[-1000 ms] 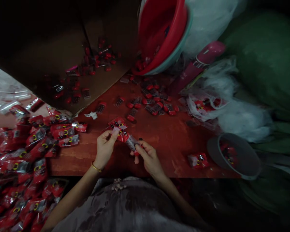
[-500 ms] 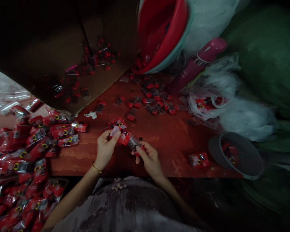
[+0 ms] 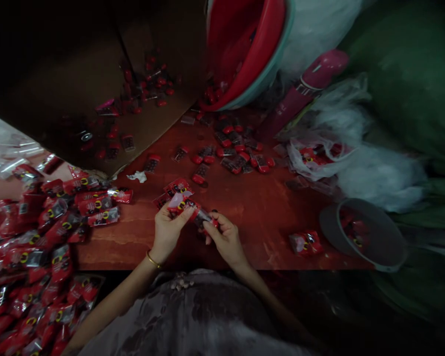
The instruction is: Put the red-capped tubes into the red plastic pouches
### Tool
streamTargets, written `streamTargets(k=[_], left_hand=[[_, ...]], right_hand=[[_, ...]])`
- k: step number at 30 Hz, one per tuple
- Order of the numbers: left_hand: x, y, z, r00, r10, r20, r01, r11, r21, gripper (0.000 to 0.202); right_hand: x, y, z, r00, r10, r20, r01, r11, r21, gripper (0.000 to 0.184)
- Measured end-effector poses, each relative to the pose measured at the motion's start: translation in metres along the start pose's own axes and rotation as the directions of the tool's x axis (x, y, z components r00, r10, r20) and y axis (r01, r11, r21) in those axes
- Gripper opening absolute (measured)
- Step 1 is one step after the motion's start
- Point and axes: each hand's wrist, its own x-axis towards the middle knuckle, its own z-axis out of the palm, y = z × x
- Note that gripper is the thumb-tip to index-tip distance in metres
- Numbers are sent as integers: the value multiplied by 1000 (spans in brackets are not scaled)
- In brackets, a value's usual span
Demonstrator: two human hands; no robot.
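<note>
Between my two hands is a small red printed packet (image 3: pixel 193 206) with a clear part through which dark contents show. My left hand (image 3: pixel 168 232) pinches its upper left end, thumb on top. My right hand (image 3: pixel 224 240) is closed on the lower right end, where a small red-capped container seems to sit; my fingers partly hide it. Just beyond my left hand, more red packets (image 3: pixel 178 187) lie on the reddish table (image 3: pixel 259 217). Loose small clear containers with red caps (image 3: pixel 200 174) are scattered past them.
Finished-looking red packets (image 3: pixel 25 257) are heaped at left. An open cardboard box (image 3: pixel 159 128) holds more containers. At the back are a red basin (image 3: pixel 267 44) and a pink bottle (image 3: pixel 304 91). Plastic bags (image 3: pixel 378 178), a grey tub (image 3: pixel 330 230) and one packet (image 3: pixel 306 243) are at right.
My left hand has slid right along the packet, closer to my right hand. The red-capped end is now more covered by my fingers. The view has shifted slightly.
</note>
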Motion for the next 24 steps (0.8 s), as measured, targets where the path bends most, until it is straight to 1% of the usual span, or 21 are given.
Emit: streamTargets(k=[2,4,8,10,12,14,16,19,24], left_hand=[[-1,-2,3,996,-79,46,81,996,-29,29],[0,-3,5,985,-162,60,167,983,-81,31],[6,3,5,953,-303,17,299,924,-238,41],[7,7,4,932,-363,17,355,899,-259,46],[5,9,3,911,-408,62,410,881,-234,46],[3,8,3,893,-434,117,450,868,-210,46],[0,6,2,883,-448,140,468,859,-205,46],[0,5,0,881,-456,128,473,858,-198,46],[3,6,-6,883,-451,132,465,878,-113,45]], right_hand=[[3,-3,3,1000,-15,-4,15,999,-29,27],[6,-6,5,999,-35,7,35,999,-38,25],[7,-6,5,995,-61,82,58,998,36,29],[7,-3,4,997,-63,49,61,997,38,27],[7,1,4,998,-59,4,59,998,26,23],[9,3,5,999,-53,-5,53,998,26,22],[11,3,5,999,-49,12,49,999,24,23],[15,0,5,998,-51,22,51,999,-15,22],[18,-7,5,997,-74,20,76,992,-99,20]])
